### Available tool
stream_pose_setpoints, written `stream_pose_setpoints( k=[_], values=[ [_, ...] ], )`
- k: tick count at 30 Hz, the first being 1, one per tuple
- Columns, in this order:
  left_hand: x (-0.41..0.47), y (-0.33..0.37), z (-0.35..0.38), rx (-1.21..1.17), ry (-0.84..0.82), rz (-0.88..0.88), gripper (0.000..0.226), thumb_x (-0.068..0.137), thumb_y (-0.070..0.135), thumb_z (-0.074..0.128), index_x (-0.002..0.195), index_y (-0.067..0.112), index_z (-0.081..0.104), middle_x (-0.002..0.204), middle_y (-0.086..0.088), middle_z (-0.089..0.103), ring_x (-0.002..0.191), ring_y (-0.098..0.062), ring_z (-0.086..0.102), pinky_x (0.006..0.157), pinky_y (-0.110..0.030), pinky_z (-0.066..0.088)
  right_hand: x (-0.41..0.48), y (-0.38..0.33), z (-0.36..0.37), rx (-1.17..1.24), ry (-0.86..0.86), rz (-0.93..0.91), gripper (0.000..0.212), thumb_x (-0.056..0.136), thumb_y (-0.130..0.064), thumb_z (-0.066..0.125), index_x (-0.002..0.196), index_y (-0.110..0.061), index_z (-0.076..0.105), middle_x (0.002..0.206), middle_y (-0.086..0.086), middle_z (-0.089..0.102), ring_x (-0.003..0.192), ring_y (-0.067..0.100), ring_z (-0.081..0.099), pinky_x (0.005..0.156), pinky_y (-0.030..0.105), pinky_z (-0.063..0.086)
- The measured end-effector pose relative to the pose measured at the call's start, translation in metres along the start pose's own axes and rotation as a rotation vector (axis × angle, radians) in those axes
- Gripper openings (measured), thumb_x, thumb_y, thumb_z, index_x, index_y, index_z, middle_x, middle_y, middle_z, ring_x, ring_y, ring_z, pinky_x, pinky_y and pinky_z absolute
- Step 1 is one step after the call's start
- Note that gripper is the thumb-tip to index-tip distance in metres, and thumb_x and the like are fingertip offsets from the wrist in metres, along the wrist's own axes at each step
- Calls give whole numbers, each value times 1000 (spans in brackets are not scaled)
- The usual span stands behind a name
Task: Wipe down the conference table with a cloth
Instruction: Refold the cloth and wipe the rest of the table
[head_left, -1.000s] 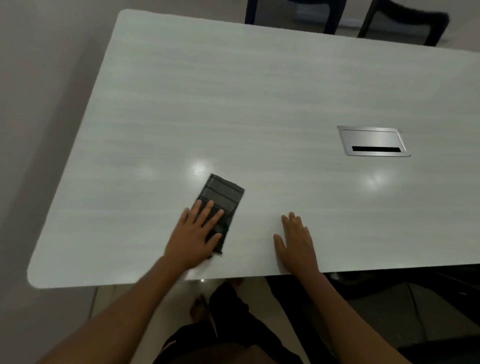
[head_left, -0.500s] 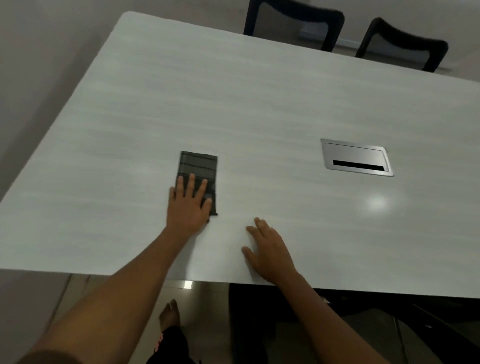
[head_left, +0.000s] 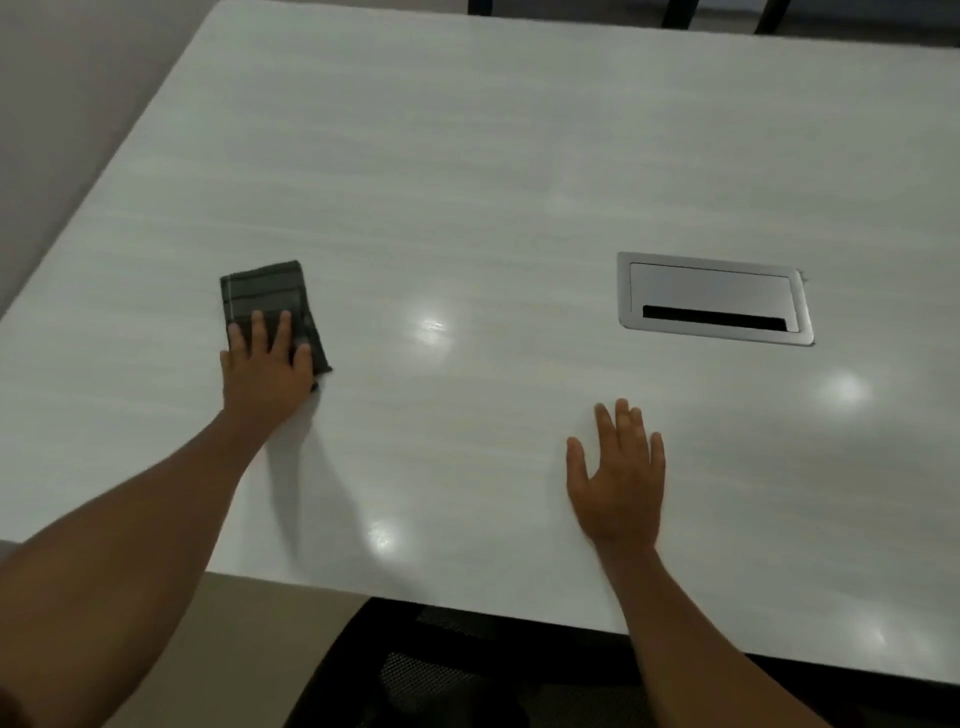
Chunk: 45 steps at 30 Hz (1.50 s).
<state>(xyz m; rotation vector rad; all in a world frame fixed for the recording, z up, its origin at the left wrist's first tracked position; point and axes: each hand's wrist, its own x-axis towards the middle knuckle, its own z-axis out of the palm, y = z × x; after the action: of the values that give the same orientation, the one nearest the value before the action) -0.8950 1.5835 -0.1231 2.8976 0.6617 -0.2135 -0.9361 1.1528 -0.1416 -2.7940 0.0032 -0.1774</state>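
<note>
The left hand (head_left: 266, 371) lies flat on the cloth (head_left: 270, 306), palm down and fingers spread rather than curled round it: nothing is gripped, the fabric is simply pinned to the table (head_left: 467, 171) by pressure. That makes sense for wiping, since a flat palm spreads the load across the folded pad and lets it slide without bunching. The cloth is a dark, striped rectangle folded into a compact block (a tidy fold gives a firm wiping face), sitting on the left part of the top, a fair way in from the near edge, with its far half showing beyond the fingertips.

The right hand (head_left: 621, 478) rests open on the bare surface, holding nothing, well apart from the cloth and nearer the person. It looks like a brace, taking body weight while the other arm reaches out across the top.

The cable box (head_left: 714, 299), a metal plate with a dark slot, sits flush in the table to the right, beyond the right hand. Its rim is a likely snag for a passing cloth.

Much of the table is far from the cloth, so I judge the wiping to be under way with plenty left.
</note>
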Motion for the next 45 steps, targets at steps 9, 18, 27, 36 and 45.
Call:
stream_pose_setpoints(
  k=[9,18,27,36,45],
  values=[
    [48,230,34,-26,13,332,65,93,52,20,152,27,32,161,-11,24,149,-38,13,117,-52,13,3,3,7,-19,54,29,52,97,-41,50,144,-18,49,156,6,39,148,19,28,122,44,20],
    [0,285,47,-1,-39,649,63,95,54,18,155,33,22,165,-3,11,152,-28,2,121,-51,7,3,3,8,-56,91,5,52,97,-41,49,143,-15,50,154,8,42,146,22,32,121,45,23],
    [-43,40,23,-45,122,-15,64,94,52,23,153,26,32,161,-11,25,148,-36,17,115,-58,18,3,0,4,-54,80,0,52,97,-38,47,142,-12,50,152,12,44,145,26,35,121,47,21],
    [-210,141,71,-92,175,-268,62,96,45,28,151,19,36,159,-17,28,147,-41,20,114,-59,25,2,3,-1,-15,-13,-21,54,99,-38,40,145,-9,45,154,15,40,146,29,32,120,51,17],
    [-266,210,88,13,79,98,62,95,53,32,154,33,27,164,0,16,151,-29,14,117,-52,21,40,113,-35,171,-72,-248,54,89,-38,42,128,-6,61,144,22,49,136,36,45,116,49,25]
  ],
)
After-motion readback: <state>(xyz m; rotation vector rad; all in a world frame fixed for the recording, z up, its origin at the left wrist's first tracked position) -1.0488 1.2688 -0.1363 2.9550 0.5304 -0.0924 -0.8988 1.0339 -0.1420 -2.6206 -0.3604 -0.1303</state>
